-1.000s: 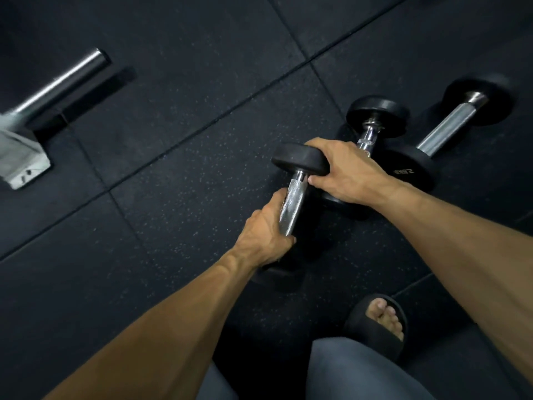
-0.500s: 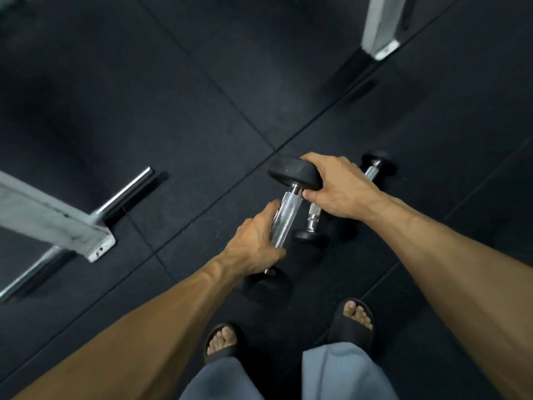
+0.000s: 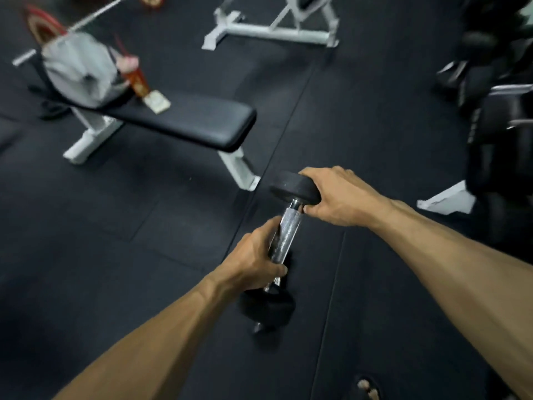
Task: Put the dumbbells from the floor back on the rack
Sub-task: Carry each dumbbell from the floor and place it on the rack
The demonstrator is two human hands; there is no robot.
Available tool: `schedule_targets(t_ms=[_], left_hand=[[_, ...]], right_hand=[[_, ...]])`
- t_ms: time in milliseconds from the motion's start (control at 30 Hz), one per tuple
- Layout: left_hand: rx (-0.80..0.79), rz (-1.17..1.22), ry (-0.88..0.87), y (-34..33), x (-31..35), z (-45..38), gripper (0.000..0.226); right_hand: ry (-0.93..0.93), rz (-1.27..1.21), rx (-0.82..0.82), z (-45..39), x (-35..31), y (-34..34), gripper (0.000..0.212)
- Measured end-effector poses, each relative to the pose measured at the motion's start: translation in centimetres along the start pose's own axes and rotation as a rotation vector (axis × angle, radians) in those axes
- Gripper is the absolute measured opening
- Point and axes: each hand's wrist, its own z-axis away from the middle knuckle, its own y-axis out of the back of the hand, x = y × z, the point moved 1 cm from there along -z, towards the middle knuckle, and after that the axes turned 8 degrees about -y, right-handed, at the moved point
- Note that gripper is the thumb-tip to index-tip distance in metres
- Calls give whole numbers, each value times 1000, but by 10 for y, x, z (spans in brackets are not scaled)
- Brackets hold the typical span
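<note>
Head view, nearest first: a sandalled foot (image 3: 367, 388) shows at the bottom edge on the dark mat floor (image 3: 115, 255). Above it both forearms reach forward, carrying one dumbbell (image 3: 284, 239) clear of the floor and tilted on end. The left hand (image 3: 255, 259) is wrapped round the knurled chrome handle, fingers curled tight. The right hand (image 3: 336, 196) clasps the upper black head, thumb tucked under its rim beside the handle. The lower head hangs blurred below the left hand.

Beyond the hands stands a flat bench (image 3: 184, 122) with a grey bundle (image 3: 79, 70) and an orange cup (image 3: 138, 80) on its far end. Farther off is a white frame (image 3: 271, 30). At the right edge, blurred, the rack (image 3: 496, 116) holds dark dumbbells.

The step in hand looks like the carry: one dumbbell lifted, not yet racked. The next move likely calls for turning right toward the rack, levelling the dumbbell, and finding a free cradle; none can be made out through the blur.
</note>
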Motion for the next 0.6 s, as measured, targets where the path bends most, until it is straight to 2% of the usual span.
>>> schedule_targets(t_ms=[267,600], left_hand=[[-20,-16,-168,15,172,-88,81],[-194,-34,-320,-6,306,-239,84]], right_hand=[[-10,59,173,26,74,181,31],[-159,77,268,8,203,315,28]])
